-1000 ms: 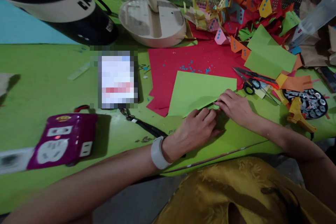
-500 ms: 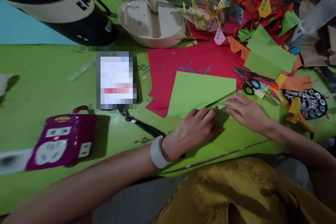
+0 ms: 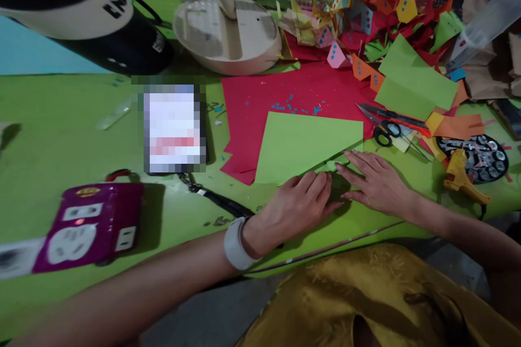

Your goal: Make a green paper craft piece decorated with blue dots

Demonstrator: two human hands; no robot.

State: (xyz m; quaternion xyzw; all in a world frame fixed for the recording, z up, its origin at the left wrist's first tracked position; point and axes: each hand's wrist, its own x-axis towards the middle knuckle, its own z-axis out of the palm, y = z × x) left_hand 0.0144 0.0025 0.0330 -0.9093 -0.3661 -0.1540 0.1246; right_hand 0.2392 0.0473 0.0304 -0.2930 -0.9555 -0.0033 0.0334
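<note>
A sheet of light green paper (image 3: 309, 141) lies at an angle, partly over the red paper (image 3: 248, 103), its near edge rolled or folded in a narrow strip. My left hand (image 3: 297, 203), wearing a pale band at the wrist, is closed with curled fingers on that near edge. The fingers hide part of the strip. To the right, my right hand (image 3: 376, 181) rests with fingers stretched out and spread, the fingertips touching the strip's other end. Black-handled scissors (image 3: 386, 133) and an orange-ended cutter knife (image 3: 407, 119) lie just beyond my right hand.
A phone (image 3: 174, 130) and a purple power socket block (image 3: 95, 222) are on the left. Behind stand a dark bottle (image 3: 134, 38) and a round lamp base (image 3: 232, 59). Folded coloured paper pieces (image 3: 358, 16) pile up at back right. A yellow glue gun (image 3: 459, 173) lies right.
My right hand's fingers have gone from a pinch at the paper's edge to spread out over it. My left hand stays curled on the edge. The whole view has shifted slightly.
</note>
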